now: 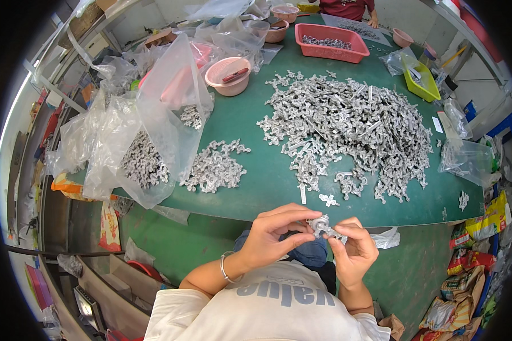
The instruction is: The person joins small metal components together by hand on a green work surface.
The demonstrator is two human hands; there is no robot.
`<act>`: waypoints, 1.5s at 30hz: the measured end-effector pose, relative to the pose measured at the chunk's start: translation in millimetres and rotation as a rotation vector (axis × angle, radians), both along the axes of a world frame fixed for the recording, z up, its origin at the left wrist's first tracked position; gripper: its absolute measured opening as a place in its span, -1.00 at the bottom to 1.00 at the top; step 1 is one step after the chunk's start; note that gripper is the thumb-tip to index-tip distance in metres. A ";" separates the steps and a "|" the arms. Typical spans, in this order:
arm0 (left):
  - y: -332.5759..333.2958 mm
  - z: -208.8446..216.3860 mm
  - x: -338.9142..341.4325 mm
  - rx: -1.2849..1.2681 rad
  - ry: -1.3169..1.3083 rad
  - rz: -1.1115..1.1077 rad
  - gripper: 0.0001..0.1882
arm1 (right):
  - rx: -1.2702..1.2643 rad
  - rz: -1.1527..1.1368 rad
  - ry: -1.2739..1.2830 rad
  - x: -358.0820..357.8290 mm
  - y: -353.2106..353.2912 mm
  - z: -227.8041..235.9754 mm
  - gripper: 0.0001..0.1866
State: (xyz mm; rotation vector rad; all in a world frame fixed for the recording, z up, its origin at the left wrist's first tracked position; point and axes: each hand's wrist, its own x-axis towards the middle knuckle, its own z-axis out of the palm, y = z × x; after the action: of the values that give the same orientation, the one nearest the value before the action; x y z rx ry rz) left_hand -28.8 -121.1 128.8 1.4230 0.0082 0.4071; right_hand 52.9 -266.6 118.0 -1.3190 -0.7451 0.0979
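Both hands are raised in front of my chest, just off the near edge of the green table. Between them is a small silver-grey metal casting [320, 224] with rounded lobes. My left hand [276, 233] pinches its left side between thumb and fingers. With thumb and forefinger my right hand [354, 247] grips the lower right end of the metal casting. Whether this is one casting or two joined, I cannot tell. Just beyond my hands, a single loose cross-shaped casting [329, 200] and a narrow flat strip [303, 194] lie on the table.
A big heap of grey castings [352, 131] covers the table's middle right; a smaller pile [215, 167] lies left. Clear plastic bags [119, 142] crowd the left side. Farther back stand a pink bowl [228, 77], a red tray [331, 44] and a yellow-green basket [422, 82]. Someone sits opposite.
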 end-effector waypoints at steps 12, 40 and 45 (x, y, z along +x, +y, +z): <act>3.0 10.7 -1.6 -0.338 0.004 -0.206 -0.62 | 0.049 0.125 -0.170 -3.3 -4.9 2.6 -0.65; 3.4 11.7 -4.3 -0.439 0.018 -0.251 -0.64 | 0.011 0.133 -0.194 -8.0 -4.4 4.6 -0.64; 4.6 10.2 -4.1 -0.430 0.018 -0.261 -0.63 | 0.048 0.105 -0.080 -12.6 -2.6 4.1 -0.63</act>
State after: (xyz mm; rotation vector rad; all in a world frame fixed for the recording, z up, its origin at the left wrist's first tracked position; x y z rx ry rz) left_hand -32.8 -116.5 139.0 0.9864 -0.0709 0.1626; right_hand 40.3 -269.2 122.1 -1.2442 -0.8801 0.1107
